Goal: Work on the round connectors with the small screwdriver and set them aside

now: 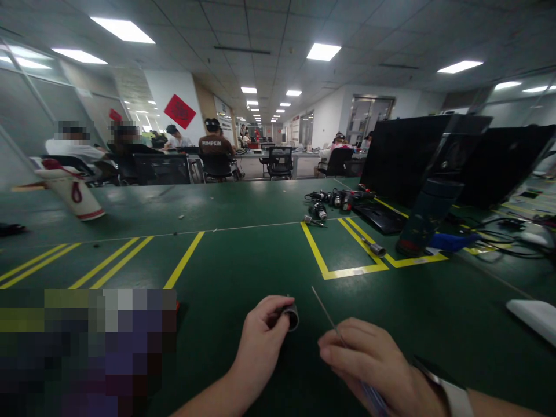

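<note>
My left hand [264, 330] is closed, with thumb and fingers pinching a short grey hollow cylinder [293, 318]. The cylinder's open end faces right, toward my other hand. My right hand [362, 353] is wrapped round a screwdriver with a long thin shaft [325, 310] and a bluish, see-through handle [372, 398]. Its shaft points up and to the left, and the tip is apart from the cylinder. A watch with a pale strap [456, 394] is on my right wrist. Both hands are above the green table [243, 255].
Yellow tape [351, 272] marks areas on the table. A similar grey cylinder [374, 248], a small metal part [313, 221] and several black tools [336, 200] lie beyond. A dark bottle [428, 217], monitors [403, 156] and cables stand right; a tilted-looking cup [73, 191] stands left.
</note>
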The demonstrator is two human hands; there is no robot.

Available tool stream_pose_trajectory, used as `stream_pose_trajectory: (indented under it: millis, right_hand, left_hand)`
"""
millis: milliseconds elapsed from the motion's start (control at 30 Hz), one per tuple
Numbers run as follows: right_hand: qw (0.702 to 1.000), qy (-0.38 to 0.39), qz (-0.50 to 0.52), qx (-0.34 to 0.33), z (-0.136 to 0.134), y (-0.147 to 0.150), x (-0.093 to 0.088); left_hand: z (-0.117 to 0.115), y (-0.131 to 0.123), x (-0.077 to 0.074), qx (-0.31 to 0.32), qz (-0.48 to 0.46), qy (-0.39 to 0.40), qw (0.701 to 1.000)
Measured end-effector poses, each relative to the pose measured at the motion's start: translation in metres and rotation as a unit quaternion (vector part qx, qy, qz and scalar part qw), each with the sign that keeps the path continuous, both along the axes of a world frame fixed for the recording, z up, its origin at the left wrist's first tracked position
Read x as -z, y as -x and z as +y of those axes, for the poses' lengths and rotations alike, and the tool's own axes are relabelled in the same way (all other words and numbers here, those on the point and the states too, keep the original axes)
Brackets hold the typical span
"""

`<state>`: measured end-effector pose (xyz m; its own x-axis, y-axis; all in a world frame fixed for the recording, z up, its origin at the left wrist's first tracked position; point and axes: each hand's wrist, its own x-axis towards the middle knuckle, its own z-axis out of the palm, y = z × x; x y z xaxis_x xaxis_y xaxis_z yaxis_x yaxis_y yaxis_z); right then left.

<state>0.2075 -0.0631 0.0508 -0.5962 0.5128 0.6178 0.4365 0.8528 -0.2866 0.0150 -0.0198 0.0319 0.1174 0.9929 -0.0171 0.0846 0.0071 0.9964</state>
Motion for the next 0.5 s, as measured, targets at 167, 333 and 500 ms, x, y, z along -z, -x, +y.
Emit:
stream_pose_trajectory:
  millis: [167,333,500]
  right_hand:
    - [0.993,0.091,-0.057,0.050,0.033,0.013,0.011]
    - [0.994,0.066,-0.084,0.001,0.050,0.024,0.022]
    - [0.986,0.057,-0.114,0.108,0.087,0.016,0.019]
  left_hand:
    - [-0.002,-0.005,0.003,0.029,-0.081,0.038,0.996]
    - [0.003,-0.006,0.012,0.017,-0.104,0.076,0.992]
    - [0.012,0.000,0.014,0.011,-0.085,0.039,0.996]
